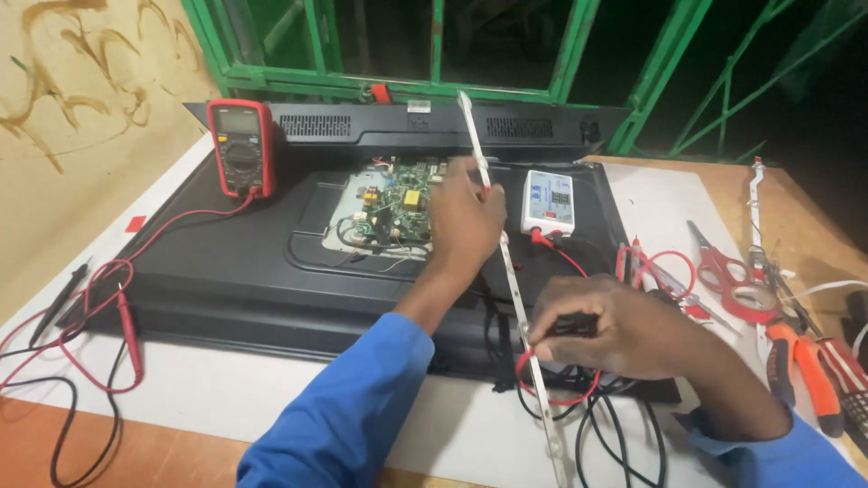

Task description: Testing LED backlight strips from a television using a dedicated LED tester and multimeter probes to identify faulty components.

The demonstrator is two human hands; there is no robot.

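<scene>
A long white light strip (512,271) is held over the back of a black television (235,262) while a probe is touched to it.

The strip is pinched near its upper part by the left hand (464,217) and slants from the window frame (398,86) down to the near table edge. Lower down, a black probe (570,327) is gripped in the closed right hand (624,330) and pressed against the strip. The testing step appears to be in hand; steady contact is judged necessary next. A white tester box (548,201), red multimeter (240,146), scissors (723,267) and pliers (809,366) lie nearby.
</scene>
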